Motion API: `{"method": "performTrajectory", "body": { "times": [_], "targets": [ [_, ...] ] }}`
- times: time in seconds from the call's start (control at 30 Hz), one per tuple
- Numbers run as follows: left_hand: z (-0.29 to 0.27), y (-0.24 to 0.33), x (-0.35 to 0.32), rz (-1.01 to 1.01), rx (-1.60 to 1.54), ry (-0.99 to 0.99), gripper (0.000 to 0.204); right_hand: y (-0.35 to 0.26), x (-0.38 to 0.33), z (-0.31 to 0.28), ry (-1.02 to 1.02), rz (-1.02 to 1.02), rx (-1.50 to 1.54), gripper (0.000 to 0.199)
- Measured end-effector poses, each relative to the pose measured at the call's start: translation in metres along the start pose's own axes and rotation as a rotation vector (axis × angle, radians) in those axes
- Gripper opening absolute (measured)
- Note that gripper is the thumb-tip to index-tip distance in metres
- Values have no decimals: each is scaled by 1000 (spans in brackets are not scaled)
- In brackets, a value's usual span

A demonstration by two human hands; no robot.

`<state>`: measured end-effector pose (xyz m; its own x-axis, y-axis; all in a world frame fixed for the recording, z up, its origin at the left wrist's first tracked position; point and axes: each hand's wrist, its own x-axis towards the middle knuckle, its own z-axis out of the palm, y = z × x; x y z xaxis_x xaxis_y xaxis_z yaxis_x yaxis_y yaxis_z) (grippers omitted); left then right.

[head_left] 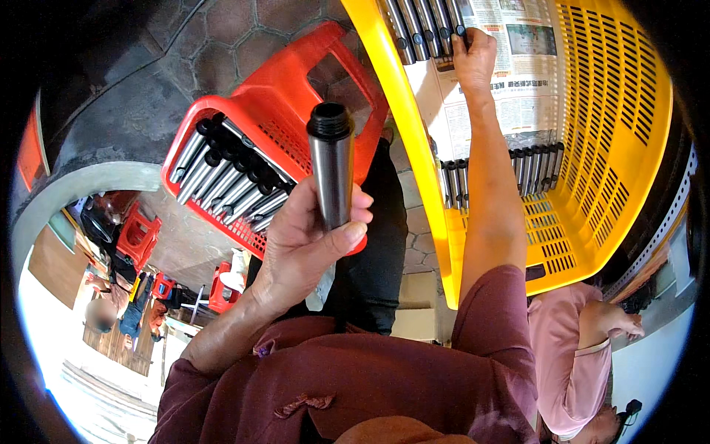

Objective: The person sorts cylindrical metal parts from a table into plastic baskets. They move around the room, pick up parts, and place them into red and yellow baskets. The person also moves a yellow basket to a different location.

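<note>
My left hand (292,240) is wrapped round a metal tube (331,174) with a black threaded end, held upright in front of me. At the upper right, my right hand (475,63) reaches into a yellow plastic basket (410,103). Its fingers close on the black end of a tube (452,18) at the right end of a row of similar tubes (414,29). Newspaper (525,66) lines that basket under the hand. Another row of tubes (536,170) stands along the basket's near side, partly behind my right forearm.
To the left, a red plastic basket (277,63) holds several more metal tubes (222,181) with black ends. A person in a pink top (566,355) is at the lower right. Other people and red stools (138,235) appear at the far left. Paving stones (229,22) cover the ground.
</note>
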<state>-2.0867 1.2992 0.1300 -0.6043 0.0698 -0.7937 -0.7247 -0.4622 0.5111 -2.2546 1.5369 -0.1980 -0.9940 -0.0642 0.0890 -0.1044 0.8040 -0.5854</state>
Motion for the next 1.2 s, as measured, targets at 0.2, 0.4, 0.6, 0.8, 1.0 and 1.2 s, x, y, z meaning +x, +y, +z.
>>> {"method": "performTrajectory", "body": {
  "times": [0.2, 0.4, 0.6, 0.8, 1.0, 1.2],
  "targets": [
    [14, 7, 13, 74, 107, -12, 42, -75, -13, -83, 152, 285, 495, 31],
    [56, 8, 31, 261, 101, -136, 55, -223, -59, -218, -255, 179, 726, 30],
    [70, 7, 31, 403, 435, -264, 75, -227, -49, -238, -264, 562, 950, 24],
    [38, 3, 19, 197, 408, -216, 50, -74, 18, -146, -263, 764, 1015, 41],
    [-7, -15, -2, 16, 358, -15, 40, 16, 45, -56, -349, 455, 391, 52],
    [-17, -43, -16, -124, 208, 14, 36, 46, 55, -19, -462, 122, 143, 41]
  ]
}}
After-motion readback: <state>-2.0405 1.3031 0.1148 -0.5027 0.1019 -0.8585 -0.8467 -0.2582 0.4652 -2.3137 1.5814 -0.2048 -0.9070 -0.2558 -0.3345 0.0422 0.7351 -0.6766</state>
